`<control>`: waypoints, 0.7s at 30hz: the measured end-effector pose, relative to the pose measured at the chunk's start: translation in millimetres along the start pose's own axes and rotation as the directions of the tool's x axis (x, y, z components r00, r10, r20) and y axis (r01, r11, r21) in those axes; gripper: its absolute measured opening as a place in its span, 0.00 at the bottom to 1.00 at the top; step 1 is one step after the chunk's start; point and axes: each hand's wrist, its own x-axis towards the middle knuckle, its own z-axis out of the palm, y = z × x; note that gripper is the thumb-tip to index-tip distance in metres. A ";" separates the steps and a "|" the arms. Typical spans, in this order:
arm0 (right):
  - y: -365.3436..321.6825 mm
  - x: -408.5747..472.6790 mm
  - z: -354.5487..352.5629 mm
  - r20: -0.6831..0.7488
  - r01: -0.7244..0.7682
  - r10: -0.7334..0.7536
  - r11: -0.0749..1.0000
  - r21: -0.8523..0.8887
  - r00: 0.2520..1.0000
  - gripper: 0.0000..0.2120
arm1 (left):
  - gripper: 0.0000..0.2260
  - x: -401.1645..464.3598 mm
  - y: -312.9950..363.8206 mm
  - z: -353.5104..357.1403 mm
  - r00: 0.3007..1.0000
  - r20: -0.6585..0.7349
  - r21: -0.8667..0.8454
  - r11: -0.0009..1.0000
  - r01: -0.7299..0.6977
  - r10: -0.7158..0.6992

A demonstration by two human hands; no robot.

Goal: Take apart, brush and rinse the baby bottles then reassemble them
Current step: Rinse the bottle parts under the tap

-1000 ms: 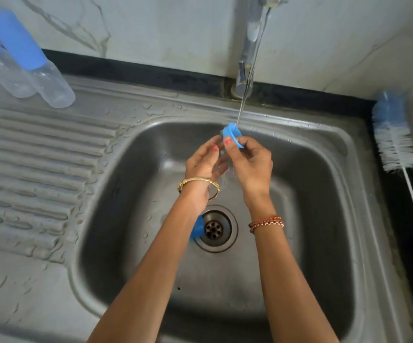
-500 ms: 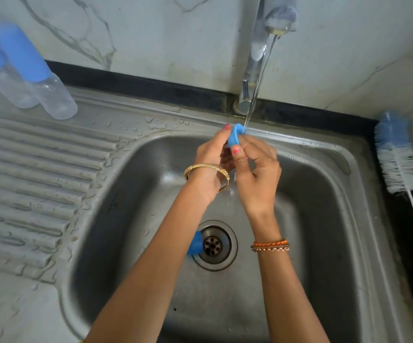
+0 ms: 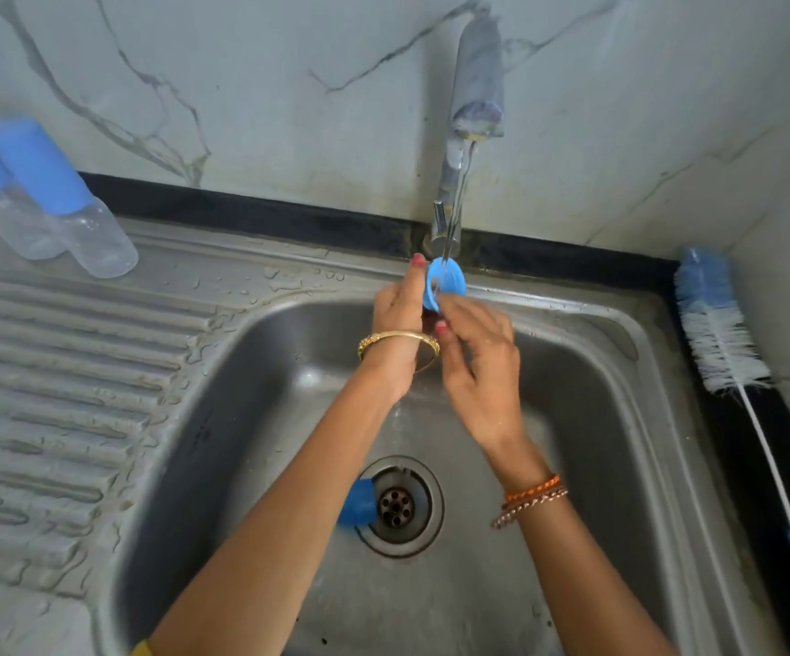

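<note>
My left hand [image 3: 400, 319] and my right hand [image 3: 478, 357] are raised over the steel sink [image 3: 620, 419], right under the tap [image 3: 473, 111]. Between them is a small blue bottle ring [image 3: 447, 284], held in a thin stream of running water. My left hand grips its left side, thumb up. My right hand pinches its lower edge with thumb and fingertips. Another blue bottle part [image 3: 357, 506] lies on the sink floor beside the drain [image 3: 398, 506], partly hidden by my left forearm.
Two clear baby bottles with blue caps [image 3: 59, 201] lie on the ribbed draining board [image 3: 52, 371] at the far left. A long bottle brush [image 3: 724, 333] with white and blue bristles lies on the dark counter along the sink's right side.
Both hands have stayed under the tap. The blue ring has turned in my fingers, so its round face now shows toward the camera. The view tilted up slightly.
</note>
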 end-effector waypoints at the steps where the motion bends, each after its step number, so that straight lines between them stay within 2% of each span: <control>1: -3.5 -1.5 -1.2 -0.004 -0.064 0.065 0.996 0.067 0.998 0.15 | 0.17 -1.0 -3.7 -2.4 0.992 0.056 0.140 0.983 -0.116 0.109; 2: -4.9 -3.9 -3.1 0.003 -0.160 0.162 0.975 0.152 0.987 0.15 | 0.16 -3.3 -9.3 -7.2 0.961 0.161 0.298 0.917 -0.265 0.225; 3: -5.9 -5.8 -6.3 0.039 -0.288 0.289 0.918 0.271 0.957 0.14 | 0.18 -6.5 -16.5 -12.7 0.892 0.309 0.427 0.790 -0.440 0.330; 4: -7.2 -7.1 -9.3 0.106 -0.424 0.419 0.807 0.410 0.902 0.13 | 0.20 -8.2 -25.4 -19.3 0.796 0.451 0.500 0.625 -0.600 0.403; 5: -8.5 -7.3 -12.1 0.188 -0.553 0.542 0.661 0.506 0.819 0.12 | 0.22 -8.1 -33.0 -25.4 0.713 0.542 0.534 0.473 -0.701 0.445; 7: -12.2 -3.5 -16.6 0.343 -0.707 0.670 0.396 0.586 0.659 0.14 | 0.23 -5.3 -38.2 -34.4 0.630 0.605 0.560 0.302 -0.771 0.486; 8: -14.5 0.0 -17.6 0.392 -0.733 0.677 0.330 0.595 0.623 0.14 | 0.22 -3.7 -38.2 -37.7 0.591 0.617 0.561 0.236 -0.794 0.519; 10: -21.8 9.3 -17.1 0.434 -0.745 0.647 0.336 0.576 0.627 0.14 | 0.20 -0.9 -36.5 -42.8 0.526 0.610 0.557 0.151 -0.816 0.593; 11: -27.0 13.9 -15.0 0.428 -0.744 0.635 0.384 0.547 0.643 0.14 | 0.19 -0.7 -34.9 -43.5 0.529 0.577 0.559 0.170 -0.811 0.622; 12: -31.1 17.9 -12.2 0.406 -0.734 0.624 0.456 0.504 0.667 0.14 | 0.19 -0.9 -33.5 -42.9 0.560 0.524 0.547 0.250 -0.799 0.642; 13: -34.8 21.8 -9.3 0.360 -0.697 0.599 0.571 0.434 0.715 0.14 | 0.18 -3.1 -30.8 -40.9 0.632 0.438 0.503 0.408 -0.762 0.639; 14: -38.0 25.9 -6.9 0.306 -0.624 0.545 0.712 0.324 0.781 0.15 | 0.17 -6.4 -27.9 -37.6 0.735 0.338 0.409 0.612 -0.677 0.588; 15: -40.8 29.2 -4.5 0.268 -0.523 0.471 0.834 0.174 0.841 0.16 | 0.17 -10.2 -24.2 -33.5 0.832 0.263 0.264 0.794 -0.548 0.488; 16: -41.7 31.5 -2.4 0.241 -0.415 0.400 0.910 0.015 0.884 0.16 | 0.16 -12.0 -20.7 -29.7 0.900 0.209 0.096 0.908 -0.409 0.383; 17: -41.4 33.3 -1.7 0.203 -0.320 0.336 0.941 -0.106 0.920 0.16 | 0.15 -11.3 -18.1 -27.0 0.940 0.178 -0.053 0.956 -0.287 0.292; 19: -38.2 33.8 -1.6 0.103 -0.164 0.190 0.962 -0.220 0.976 0.17 | 0.13 -7.0 -12.9 -24.6 0.957 0.250 -0.268 0.960 -0.077 0.147; 21: -35.6 31.5 -3.4 0.032 -0.057 0.068 0.963 -0.263 0.997 0.19 | 0.12 -5.1 -5.1 -19.4 0.941 0.323 -0.312 0.950 0.004 0.102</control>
